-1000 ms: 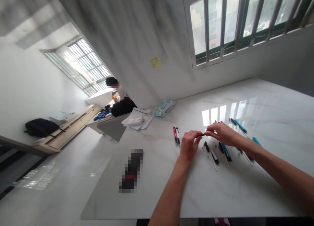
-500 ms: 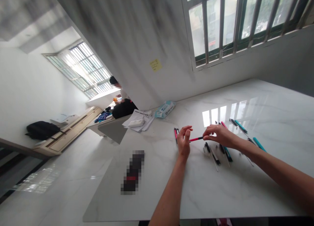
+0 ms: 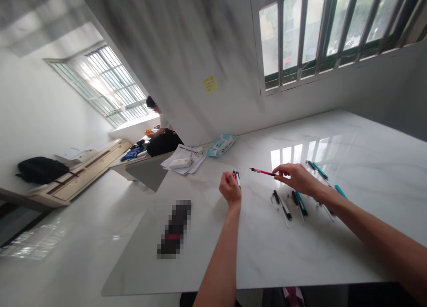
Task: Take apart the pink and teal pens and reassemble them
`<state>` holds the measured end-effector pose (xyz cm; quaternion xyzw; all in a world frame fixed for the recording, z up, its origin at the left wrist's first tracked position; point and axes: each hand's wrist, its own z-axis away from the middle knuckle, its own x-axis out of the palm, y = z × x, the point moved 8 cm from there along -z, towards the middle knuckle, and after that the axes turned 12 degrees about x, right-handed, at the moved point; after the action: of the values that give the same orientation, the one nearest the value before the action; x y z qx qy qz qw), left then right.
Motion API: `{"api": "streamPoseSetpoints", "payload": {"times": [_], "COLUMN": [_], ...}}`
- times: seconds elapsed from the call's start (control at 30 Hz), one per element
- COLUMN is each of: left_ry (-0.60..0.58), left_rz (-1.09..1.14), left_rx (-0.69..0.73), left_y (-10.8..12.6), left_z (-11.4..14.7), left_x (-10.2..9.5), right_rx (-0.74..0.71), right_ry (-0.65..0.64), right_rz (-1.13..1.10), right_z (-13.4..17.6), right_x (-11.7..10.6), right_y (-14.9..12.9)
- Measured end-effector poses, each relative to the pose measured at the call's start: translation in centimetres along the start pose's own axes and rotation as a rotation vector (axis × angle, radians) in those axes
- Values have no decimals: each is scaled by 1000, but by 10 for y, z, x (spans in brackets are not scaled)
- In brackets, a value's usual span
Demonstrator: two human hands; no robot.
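Note:
A red pen with black ends is pinched by its right end in the fingertips of my right hand, its clip end pointing left above the table. My left hand is curled closed beside a few assembled pens, one of them partly red. Its fingers hide whether it holds or only touches something. In front of my right hand lie pen parts: black and white barrels, a teal barrel and thin refills. Another teal barrel and a black piece lie beyond it.
The white marbled table carries a wipes packet, papers with a white object on top, and a pixelated dark item. A barred window is above. Another person sits far left.
My left hand has moved left, away from the red pen, and its fingers have curled closed by the assembled pens. My right hand keeps the pen, now tilted with its left end up.

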<state>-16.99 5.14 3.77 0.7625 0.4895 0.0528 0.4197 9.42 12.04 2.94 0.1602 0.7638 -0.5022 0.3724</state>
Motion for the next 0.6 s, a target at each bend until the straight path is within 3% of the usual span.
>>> {"api": "streamPoseSetpoints", "payload": {"times": [0.13, 0.33, 0.6], "left_ry": [-2, -59, -71], "left_rz": [-153, -239, -241], "left_rx": [-53, 26, 52], "left_y": [-10, -4, -1], "left_z": [-4, -6, -6], "left_x": [-7, -2, -3], "right_rx": [35, 154, 285], "right_ry": [-4, -151, -239], "right_rz": [67, 278, 60], "right_z": [-3, -18, -37], "right_x": [10, 47, 92], "right_y": [-9, -35, -67]}}
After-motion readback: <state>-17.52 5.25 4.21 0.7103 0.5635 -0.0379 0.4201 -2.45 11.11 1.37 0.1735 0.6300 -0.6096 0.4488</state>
